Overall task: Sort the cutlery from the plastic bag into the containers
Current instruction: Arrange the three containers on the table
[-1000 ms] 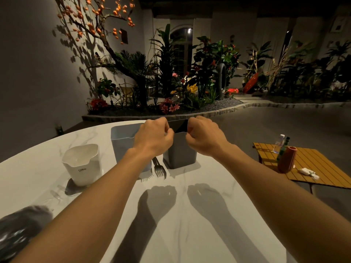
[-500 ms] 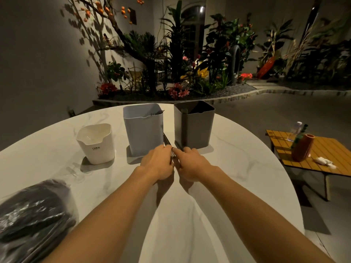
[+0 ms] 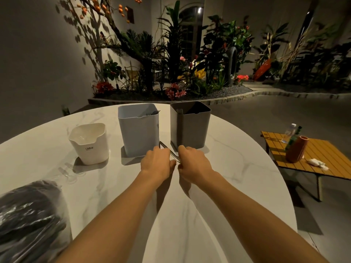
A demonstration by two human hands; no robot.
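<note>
Three containers stand in a row at the far side of the white marble table (image 3: 218, 186): a short white one (image 3: 89, 147), a taller light blue one (image 3: 139, 130) with fork tips showing at its rim, and a dark grey one (image 3: 189, 126). In front of the gap between the blue and grey containers lies a metal piece of cutlery (image 3: 171, 152). My left hand (image 3: 156, 161) and my right hand (image 3: 193, 162) sit on either side of it, fingers curled down onto it. A clear plastic bag (image 3: 28, 219) with dark contents lies at the near left.
Clear plastic pieces (image 3: 68, 172) lie on the table in front of the white container. To the right, lower than the table, stands a small wooden slatted table (image 3: 322, 160) with an orange vase, a bottle and a crumpled tissue. A planted bed with flowers lies beyond.
Both hands came down from the rim of the dark grey container to the cutlery lying on the table between the blue and grey containers. The view tilted down and nearer.
</note>
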